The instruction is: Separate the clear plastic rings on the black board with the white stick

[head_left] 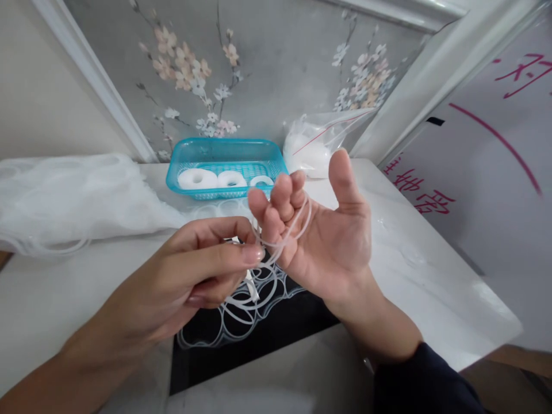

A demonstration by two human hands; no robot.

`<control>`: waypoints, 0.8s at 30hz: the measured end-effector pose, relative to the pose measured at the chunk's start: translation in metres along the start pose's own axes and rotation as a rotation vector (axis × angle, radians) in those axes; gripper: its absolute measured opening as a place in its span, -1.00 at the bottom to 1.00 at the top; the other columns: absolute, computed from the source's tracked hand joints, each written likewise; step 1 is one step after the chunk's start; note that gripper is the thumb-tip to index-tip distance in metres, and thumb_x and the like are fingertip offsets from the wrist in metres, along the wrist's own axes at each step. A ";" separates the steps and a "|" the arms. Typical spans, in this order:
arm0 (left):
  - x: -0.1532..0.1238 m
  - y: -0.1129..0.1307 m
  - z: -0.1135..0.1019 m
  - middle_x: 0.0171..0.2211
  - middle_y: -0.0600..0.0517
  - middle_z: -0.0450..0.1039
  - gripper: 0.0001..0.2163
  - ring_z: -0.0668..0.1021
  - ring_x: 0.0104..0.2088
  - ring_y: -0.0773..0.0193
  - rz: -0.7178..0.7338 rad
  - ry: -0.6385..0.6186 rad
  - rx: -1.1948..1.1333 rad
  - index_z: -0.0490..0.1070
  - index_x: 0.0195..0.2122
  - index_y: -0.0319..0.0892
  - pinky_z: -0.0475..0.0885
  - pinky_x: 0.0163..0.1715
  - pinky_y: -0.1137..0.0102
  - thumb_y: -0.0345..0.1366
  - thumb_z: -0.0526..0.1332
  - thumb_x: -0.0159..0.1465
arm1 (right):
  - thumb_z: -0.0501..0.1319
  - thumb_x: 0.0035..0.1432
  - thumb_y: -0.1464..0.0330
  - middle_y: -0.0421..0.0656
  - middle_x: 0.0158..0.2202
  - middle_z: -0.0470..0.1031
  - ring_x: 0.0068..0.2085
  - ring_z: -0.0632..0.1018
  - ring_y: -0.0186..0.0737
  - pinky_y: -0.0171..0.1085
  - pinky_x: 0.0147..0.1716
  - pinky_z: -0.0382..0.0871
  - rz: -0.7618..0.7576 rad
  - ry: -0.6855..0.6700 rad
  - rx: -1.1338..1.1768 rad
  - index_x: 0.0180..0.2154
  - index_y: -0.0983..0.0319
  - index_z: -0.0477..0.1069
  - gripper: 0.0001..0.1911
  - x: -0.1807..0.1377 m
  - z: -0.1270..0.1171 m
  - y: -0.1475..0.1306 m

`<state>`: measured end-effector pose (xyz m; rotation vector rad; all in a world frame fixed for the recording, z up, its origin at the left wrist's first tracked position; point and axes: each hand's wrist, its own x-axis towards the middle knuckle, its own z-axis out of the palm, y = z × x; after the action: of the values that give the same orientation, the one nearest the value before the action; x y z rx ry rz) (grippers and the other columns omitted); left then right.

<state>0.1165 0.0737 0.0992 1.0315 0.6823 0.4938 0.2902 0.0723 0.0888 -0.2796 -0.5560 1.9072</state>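
Observation:
Thin translucent rings (282, 243), like rubber sealing rings, hang in loops around the fingers of my right hand (330, 241). That hand is turned palm up with its thumb spread away and its fingers loosely bent. Between thumb and fingers, my left hand (202, 261) pinches the near side of these loops. Under both hands, more translucent rings (241, 316) lie overlapping on a black mat (284, 345). A small white strip (251, 286) shows among them, partly covered by my left hand.
Behind my hands stands a blue plastic basket (172, 172) with white ring-shaped pieces inside. A clear zip bag (317, 149) of white material leans beside it. At left lies a large bundle of translucent rings (77, 201). A whiteboard (487, 167) with red writing borders the white table (431, 293).

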 end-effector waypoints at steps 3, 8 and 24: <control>-0.001 -0.001 -0.002 -0.73 0.27 -0.08 -0.82 -0.05 -0.69 0.52 0.029 -0.010 0.024 0.34 -0.44 -0.16 -0.07 -0.70 0.57 -0.26 0.25 0.28 | -0.04 0.18 -0.19 -0.17 -0.23 0.63 0.07 0.54 -0.17 -0.07 0.09 0.44 0.002 0.002 -0.039 -0.35 0.12 0.52 -0.39 0.000 0.003 0.000; 0.000 -0.002 -0.004 -0.69 0.24 -0.06 -0.88 -0.03 -0.65 0.48 0.030 0.011 0.035 0.38 -0.40 -0.14 -0.07 -0.66 0.53 -0.26 0.24 0.26 | 0.06 0.15 -0.17 -0.18 -0.17 0.63 0.21 0.44 -0.12 0.03 0.21 0.30 -0.007 -0.049 -0.068 -0.30 0.11 0.54 -0.45 -0.004 0.005 0.001; 0.000 -0.003 -0.005 -0.71 0.24 -0.07 -0.92 -0.01 -0.66 0.47 0.065 0.095 0.146 0.44 -0.41 -0.11 -0.05 -0.69 0.53 -0.24 0.25 0.14 | -0.07 0.17 -0.18 -0.19 -0.11 0.63 0.08 0.56 -0.13 -0.01 0.18 0.37 -0.103 -0.084 -0.199 -0.28 0.06 0.61 -0.37 -0.012 0.011 0.007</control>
<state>0.1131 0.0750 0.0951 1.1764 0.7798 0.5581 0.2849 0.0565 0.0941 -0.2944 -0.8035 1.7729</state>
